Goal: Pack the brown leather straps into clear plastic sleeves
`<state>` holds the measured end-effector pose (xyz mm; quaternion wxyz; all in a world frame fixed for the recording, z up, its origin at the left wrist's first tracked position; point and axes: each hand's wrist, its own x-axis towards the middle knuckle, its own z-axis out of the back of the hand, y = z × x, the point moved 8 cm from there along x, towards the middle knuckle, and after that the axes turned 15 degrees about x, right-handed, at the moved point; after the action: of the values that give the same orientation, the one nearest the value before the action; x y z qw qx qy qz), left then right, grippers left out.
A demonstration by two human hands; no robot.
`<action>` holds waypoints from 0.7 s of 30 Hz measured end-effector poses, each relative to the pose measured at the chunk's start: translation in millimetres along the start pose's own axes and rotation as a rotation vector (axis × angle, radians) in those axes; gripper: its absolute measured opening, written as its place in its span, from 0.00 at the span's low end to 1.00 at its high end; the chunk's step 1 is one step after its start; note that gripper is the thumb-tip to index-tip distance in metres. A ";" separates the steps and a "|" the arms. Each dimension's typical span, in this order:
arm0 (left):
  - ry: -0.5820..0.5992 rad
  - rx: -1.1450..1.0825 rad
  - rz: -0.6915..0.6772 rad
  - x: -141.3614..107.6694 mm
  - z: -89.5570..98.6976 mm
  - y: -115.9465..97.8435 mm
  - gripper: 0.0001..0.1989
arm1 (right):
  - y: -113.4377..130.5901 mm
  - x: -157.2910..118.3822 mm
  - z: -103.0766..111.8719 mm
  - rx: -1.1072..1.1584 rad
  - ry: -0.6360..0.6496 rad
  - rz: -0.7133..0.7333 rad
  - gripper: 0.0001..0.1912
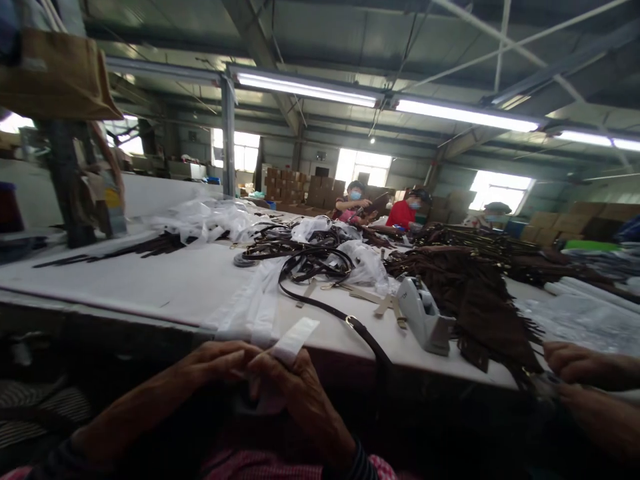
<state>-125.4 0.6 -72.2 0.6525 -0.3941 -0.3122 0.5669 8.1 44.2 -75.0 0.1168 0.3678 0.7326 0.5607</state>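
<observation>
My left hand (210,363) and my right hand (295,393) are close together just below the table's front edge. Both pinch a narrow white strip (295,340), perhaps paper or fabric, whose upper end sticks out above my fingers. Its lower part is hidden by my hands. Beyond them, more white strips (250,303) lie on the white work table (165,283). A dark leather strap with a brass buckle (353,323) runs to the right of my hands and hangs over the table edge.
A grey tape dispenser (423,317) stands beside a brown fringed suede piece (485,313). A co-worker's hands (585,367) work at the right edge. Tangled straps and plastic bags (210,220) cover the table. Further co-workers and stacked cartons (285,183) stand behind.
</observation>
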 end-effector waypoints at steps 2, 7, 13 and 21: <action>0.064 -0.073 -0.046 29.8 -20.4 -17.2 0.31 | -14.1 -6.8 2.7 -0.043 0.006 -0.034 0.19; 0.036 -0.315 0.032 67.2 -64.2 -21.7 0.26 | -40.0 -31.7 33.2 -0.152 -0.091 -0.131 0.16; 0.095 -0.258 -0.115 75.0 -97.4 -29.2 0.19 | 8.3 -61.2 70.3 0.025 -0.150 -0.068 0.24; 0.110 -0.204 -0.143 82.9 -136.8 -25.4 0.11 | 43.7 -72.0 113.6 -0.109 -0.460 0.137 0.08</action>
<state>17.5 59.3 -121.0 0.6640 -0.4657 -0.3591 0.4617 142.8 84.0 -91.8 0.2619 0.5277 0.6286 0.5077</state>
